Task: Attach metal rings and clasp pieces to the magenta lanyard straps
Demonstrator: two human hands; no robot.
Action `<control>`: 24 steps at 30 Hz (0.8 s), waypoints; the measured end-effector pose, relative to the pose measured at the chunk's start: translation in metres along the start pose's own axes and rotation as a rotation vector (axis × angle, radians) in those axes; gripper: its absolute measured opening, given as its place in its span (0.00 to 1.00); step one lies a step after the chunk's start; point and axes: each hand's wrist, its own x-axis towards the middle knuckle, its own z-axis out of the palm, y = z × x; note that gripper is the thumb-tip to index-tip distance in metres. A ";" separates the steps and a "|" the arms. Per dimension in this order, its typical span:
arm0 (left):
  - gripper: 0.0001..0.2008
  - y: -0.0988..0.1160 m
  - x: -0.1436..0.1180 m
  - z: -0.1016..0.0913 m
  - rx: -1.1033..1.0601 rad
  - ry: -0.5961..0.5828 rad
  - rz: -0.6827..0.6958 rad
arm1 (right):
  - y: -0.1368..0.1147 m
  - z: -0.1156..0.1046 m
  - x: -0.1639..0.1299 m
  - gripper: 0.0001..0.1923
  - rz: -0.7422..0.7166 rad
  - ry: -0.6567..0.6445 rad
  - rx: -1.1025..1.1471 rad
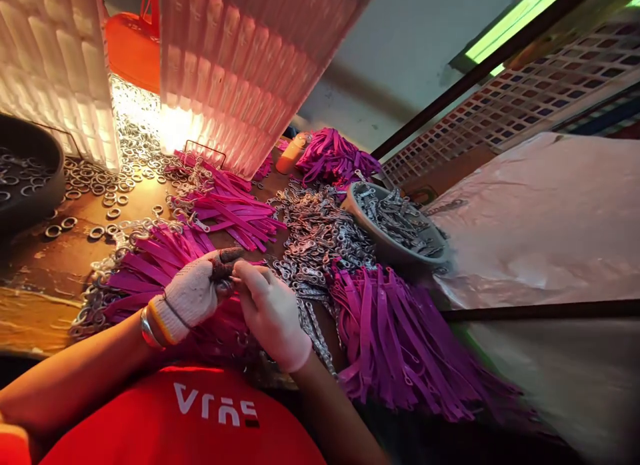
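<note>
My left hand (194, 293), in a white knit glove with dark fingertips, is closed in a pinch. Its fingers meet those of my right hand (274, 310), which wears a thin white glove and is pinched too. Whatever sits between the fingertips is small and mostly covered by them. Below and left of the hands lies a bundle of purple straps (150, 268) with metal rings along its outer ends. To the right are a heap of metal clasps (325, 228) and a second bundle of purple straps (395, 338) that hangs over the table's front edge.
Loose metal rings (113, 198) cover the table's left part, beside a dark bowl (55, 178). Ribbed translucent panels (235, 71) stand around a bright light. A grey bowl of clasps (360, 208), an orange bottle (290, 155) and a plastic-covered surface (545, 218) lie right.
</note>
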 end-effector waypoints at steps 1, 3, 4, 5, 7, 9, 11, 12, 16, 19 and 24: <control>0.15 0.000 -0.002 -0.005 0.018 -0.017 0.037 | -0.001 0.003 0.002 0.16 0.035 0.012 0.027; 0.16 0.002 -0.006 -0.011 0.074 -0.052 0.095 | -0.001 0.004 0.006 0.16 0.139 0.040 0.169; 0.17 0.005 -0.009 -0.013 0.109 -0.061 0.112 | -0.001 0.004 0.009 0.16 0.205 0.049 0.263; 0.18 0.008 -0.012 -0.014 0.146 -0.064 0.120 | -0.002 0.002 0.011 0.15 0.277 0.053 0.355; 0.20 0.015 -0.017 -0.013 0.211 -0.056 0.126 | -0.005 -0.002 0.018 0.14 0.417 0.050 0.499; 0.18 0.019 -0.022 -0.011 0.248 -0.065 0.120 | -0.008 -0.004 0.024 0.14 0.516 0.051 0.578; 0.16 0.019 -0.025 -0.010 0.277 -0.093 0.112 | -0.012 -0.004 0.027 0.15 0.557 0.064 0.615; 0.16 0.016 -0.026 -0.010 0.297 -0.106 0.113 | -0.013 -0.003 0.027 0.15 0.567 0.072 0.611; 0.13 0.003 -0.023 -0.013 0.389 -0.093 0.158 | -0.018 0.004 0.022 0.14 0.544 0.111 0.485; 0.11 0.003 -0.021 -0.018 0.565 -0.055 0.228 | -0.017 0.004 0.019 0.17 0.382 0.091 0.311; 0.07 0.030 -0.016 -0.027 1.085 -0.089 0.382 | -0.016 -0.014 0.033 0.19 0.035 -0.242 -0.159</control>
